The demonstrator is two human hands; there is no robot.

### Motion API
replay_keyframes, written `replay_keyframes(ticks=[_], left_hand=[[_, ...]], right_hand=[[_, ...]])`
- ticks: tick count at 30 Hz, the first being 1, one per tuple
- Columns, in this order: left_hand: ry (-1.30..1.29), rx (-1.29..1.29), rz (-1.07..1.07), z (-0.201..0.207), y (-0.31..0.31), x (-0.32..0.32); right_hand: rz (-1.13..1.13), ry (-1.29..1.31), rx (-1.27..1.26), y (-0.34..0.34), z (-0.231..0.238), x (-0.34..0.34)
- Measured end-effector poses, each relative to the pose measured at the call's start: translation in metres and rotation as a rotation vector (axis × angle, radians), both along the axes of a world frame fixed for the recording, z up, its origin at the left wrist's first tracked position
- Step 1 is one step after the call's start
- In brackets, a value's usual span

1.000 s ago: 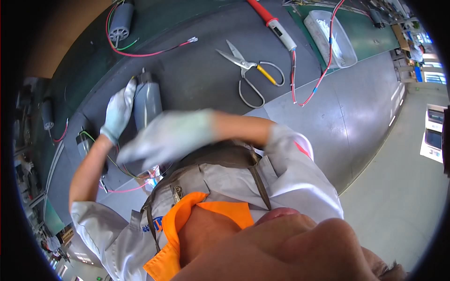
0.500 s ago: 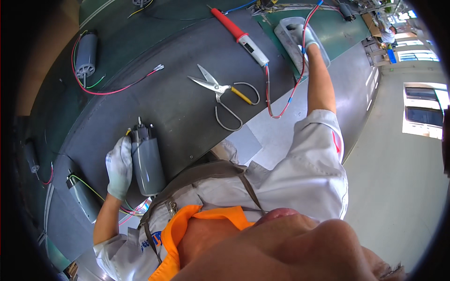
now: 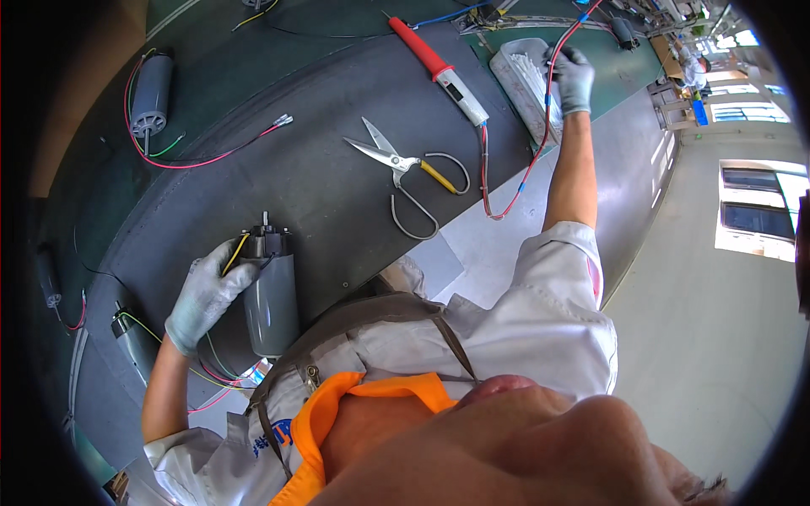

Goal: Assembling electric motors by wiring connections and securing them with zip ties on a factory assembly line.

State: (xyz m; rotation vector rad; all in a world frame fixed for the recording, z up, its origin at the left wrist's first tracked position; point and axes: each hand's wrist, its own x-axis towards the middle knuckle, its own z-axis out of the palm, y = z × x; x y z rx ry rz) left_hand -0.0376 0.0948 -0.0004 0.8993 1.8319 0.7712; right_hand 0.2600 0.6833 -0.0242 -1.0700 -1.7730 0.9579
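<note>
A grey cylindrical motor [image 3: 272, 308] stands in front of me on the dark work surface, its shaft end pointing away. My left hand [image 3: 205, 295], in a pale glove, is at the motor's upper left, with thumb and fingers closed around a yellow wire [image 3: 236, 255]. Far to the right, my gloved right hand [image 3: 574, 83] is over the right rim of a whitish tray [image 3: 535, 120] holding thin white strips [image 3: 531, 72]. Its fingers are curled; whatever is between them is too small to make out. A red-and-white cable [image 3: 548, 101] passes in front of the tray.
Scissors [image 3: 396, 160] with a yellow-wrapped handle lie spread in the middle. Beyond them rests a red-and-white handheld tool [image 3: 439, 72] with a cable. Other motors with wires, such as a grey motor [image 3: 152, 93], lie at the left. A person [image 3: 695, 72] is far off at right.
My right hand has come up out of the tray toward its right rim, uncovering the white strips. My left hand has shifted from the motor's side onto the yellow wire.
</note>
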Motion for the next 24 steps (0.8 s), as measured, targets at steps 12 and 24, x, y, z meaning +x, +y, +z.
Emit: replay_keyframes(ticks=[12,24], left_hand=[[0.084,-0.260,-0.188,0.028,-0.012,-0.025],[-0.178,-0.574,-0.039,0.068,-0.013,-0.037]], right_hand=[[0.726,0.687,-0.690,-0.252,0.044,-0.058],[1.007,0.596,-1.110,-0.460,-0.004,-0.131]])
